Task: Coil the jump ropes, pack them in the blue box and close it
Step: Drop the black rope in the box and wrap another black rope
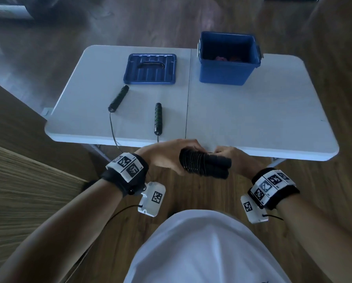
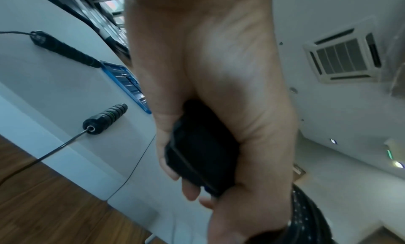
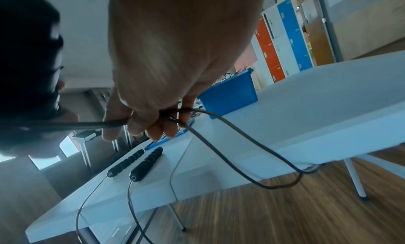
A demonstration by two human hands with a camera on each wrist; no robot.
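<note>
The folding table [image 1: 242, 123] looked like matt, pale grey-white plastic with a faintly textured top, resting on thin white metal legs [image 3: 356, 178]. At its 1 o'clock corner the blue box [image 1: 228, 72] was smooth plastic with a slight sheen; the lid [image 1: 150, 69] at 11 o'clock was the same blue plastic, ribbed. The jump rope handles [image 1: 158, 118] had a matt black ridged foam look, their cord [image 3: 230, 154] thin, smooth and slightly glossy. The floor [image 1: 191, 193] showed wood grain, semi-matt. The wristbands [image 1: 120, 180] seemed black cloth.
</note>
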